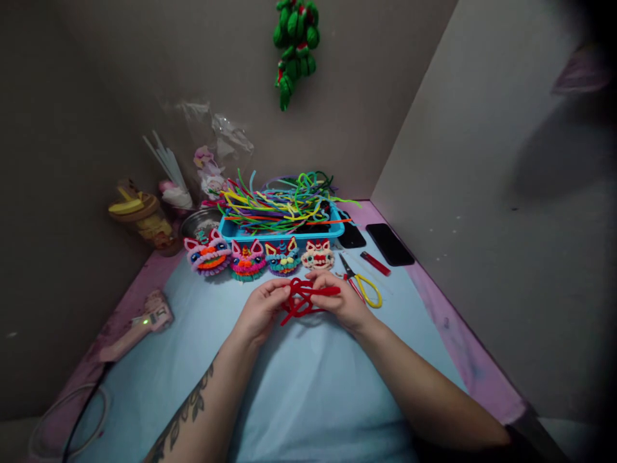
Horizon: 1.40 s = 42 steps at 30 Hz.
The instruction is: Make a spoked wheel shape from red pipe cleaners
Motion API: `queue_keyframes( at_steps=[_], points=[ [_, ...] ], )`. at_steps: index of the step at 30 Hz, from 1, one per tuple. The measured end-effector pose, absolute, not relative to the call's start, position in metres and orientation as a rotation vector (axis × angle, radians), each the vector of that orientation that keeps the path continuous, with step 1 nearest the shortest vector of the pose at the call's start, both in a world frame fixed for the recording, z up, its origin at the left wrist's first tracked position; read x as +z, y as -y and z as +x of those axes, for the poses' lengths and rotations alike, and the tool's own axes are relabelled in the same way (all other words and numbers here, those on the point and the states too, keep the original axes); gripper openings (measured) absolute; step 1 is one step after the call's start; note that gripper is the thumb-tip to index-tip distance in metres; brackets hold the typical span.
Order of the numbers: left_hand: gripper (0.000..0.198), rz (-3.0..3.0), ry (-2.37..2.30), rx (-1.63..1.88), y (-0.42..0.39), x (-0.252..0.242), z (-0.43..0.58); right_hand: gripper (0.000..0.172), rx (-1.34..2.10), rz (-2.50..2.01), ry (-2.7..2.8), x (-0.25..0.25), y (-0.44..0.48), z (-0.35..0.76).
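Between my two hands is a loosely knotted, looped red pipe cleaner [299,302], held just above the light blue cloth [308,386]. My left hand [264,307] pinches its left side between thumb and fingers. On the other side, my right hand [343,302] is closed on it, and a thick red end lies across the fingers. Several lion heads made of pipe cleaners stand in a row just behind: a lilac one [208,254], a pink one [248,260], a blue one [283,257] and a cream one [318,256].
A blue tray [282,236] heaped with colourful pipe cleaners [284,202] stands at the back. Yellow-handled scissors [369,290], a red lighter-like object [376,263] and a black phone [390,244] lie right. At left are a pink glue gun [139,328], metal bowl [193,222] and cup [149,218].
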State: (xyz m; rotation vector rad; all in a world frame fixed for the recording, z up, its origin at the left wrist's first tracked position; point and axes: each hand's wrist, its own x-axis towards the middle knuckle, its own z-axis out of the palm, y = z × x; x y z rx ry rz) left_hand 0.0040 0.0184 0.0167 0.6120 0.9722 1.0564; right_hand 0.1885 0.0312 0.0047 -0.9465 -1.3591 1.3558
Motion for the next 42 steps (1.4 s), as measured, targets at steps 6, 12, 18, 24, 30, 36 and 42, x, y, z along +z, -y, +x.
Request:
queue_keyframes(
  at_steps=[6, 12, 18, 24, 30, 36, 42],
  points=[
    [0.035, 0.561, -0.972, 1.161, -0.021, 0.018, 0.003, 0.024, 1.309, -0.943, 1.372, 0.002, -0.035, 0.193],
    [0.035, 0.559, -0.979, 1.185, -0.021, 0.015, 0.002, 0.025, 1.192, -0.927, 1.392, -0.001, -0.035, 0.197],
    [0.034, 0.559, -0.977, 1.205, -0.021, 0.016, 0.003, 0.008, 0.821, -0.988, 1.429, 0.004, -0.027, 0.201],
    [0.034, 0.587, -0.948, 1.169, -0.019, 0.015, 0.004, 0.009, 0.953, -0.979, 1.408, 0.003, -0.025, 0.193],
    [0.038, 0.583, -0.92, 1.106, -0.018, 0.013, 0.006, 0.013, 1.021, -0.973, 1.512, 0.002, -0.028, 0.186],
    [0.039, 0.519, -0.944, 1.285, -0.022, 0.012, 0.004, 0.047, 0.882, -1.007, 1.55, -0.007, -0.03, 0.191],
    [0.045, 0.469, -1.054, 1.416, -0.023, 0.011, 0.008, 0.035, 0.174, -0.839, 1.891, 0.005, -0.011, 0.179]
  ],
)
